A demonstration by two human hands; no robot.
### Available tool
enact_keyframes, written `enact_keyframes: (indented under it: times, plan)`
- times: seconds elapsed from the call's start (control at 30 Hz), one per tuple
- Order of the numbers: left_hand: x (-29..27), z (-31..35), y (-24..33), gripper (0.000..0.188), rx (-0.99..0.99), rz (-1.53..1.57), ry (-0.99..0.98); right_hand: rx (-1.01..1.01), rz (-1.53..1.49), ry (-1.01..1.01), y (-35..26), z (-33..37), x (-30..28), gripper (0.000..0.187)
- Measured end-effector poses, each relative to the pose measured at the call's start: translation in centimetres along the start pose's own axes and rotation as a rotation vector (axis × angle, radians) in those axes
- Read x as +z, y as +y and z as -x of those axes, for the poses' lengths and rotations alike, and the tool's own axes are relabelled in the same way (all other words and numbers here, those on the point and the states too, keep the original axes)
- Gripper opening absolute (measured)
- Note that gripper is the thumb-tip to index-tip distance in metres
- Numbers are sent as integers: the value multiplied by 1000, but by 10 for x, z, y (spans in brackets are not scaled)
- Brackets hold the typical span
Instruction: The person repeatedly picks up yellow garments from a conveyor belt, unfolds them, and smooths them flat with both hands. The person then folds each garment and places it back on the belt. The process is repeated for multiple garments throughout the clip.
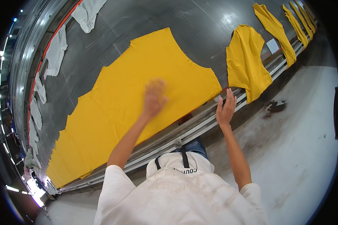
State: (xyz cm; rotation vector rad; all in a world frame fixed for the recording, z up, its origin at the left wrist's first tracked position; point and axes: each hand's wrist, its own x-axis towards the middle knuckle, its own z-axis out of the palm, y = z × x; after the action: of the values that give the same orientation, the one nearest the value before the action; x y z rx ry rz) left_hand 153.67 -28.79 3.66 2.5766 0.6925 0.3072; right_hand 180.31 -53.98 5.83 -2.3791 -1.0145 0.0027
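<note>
A flat yellow garment panel (165,63) lies spread on the long dark grey table (210,22), its stepped outline running on to the left in a row of further yellow panels (77,150). Over the middle of the panel is my left hand (154,98), somewhat blurred, palm down with the thumb apart; whether it presses on the cloth I cannot tell. My right hand (226,108) is at the near table edge, just off the panel's right corner, fingers straight and holding nothing. Beyond it, a rumpled yellow cloth piece (248,60) hangs partly over the edge.
More yellow pieces (276,32) drape over the near edge to the far right, beside a small white card (272,46). White cloth pieces (57,50) lie along the opposite edge. Metal rails (199,129) run between me and the table, above a stained pale floor (289,150).
</note>
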Motion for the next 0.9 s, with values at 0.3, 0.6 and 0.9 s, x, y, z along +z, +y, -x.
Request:
enact_keyframes:
  times: [0.3,0.6,0.9]
  plan:
    - [51,68,92,84,428,-18,-280,-7,-10,2,-5,-1,7,54]
    - [-40,8,10,67,-25,-80,58,-6,17,18,6,2,7,49]
    - [12,131,56,73,90,134,-313,-16,17,20,2,0,8,47]
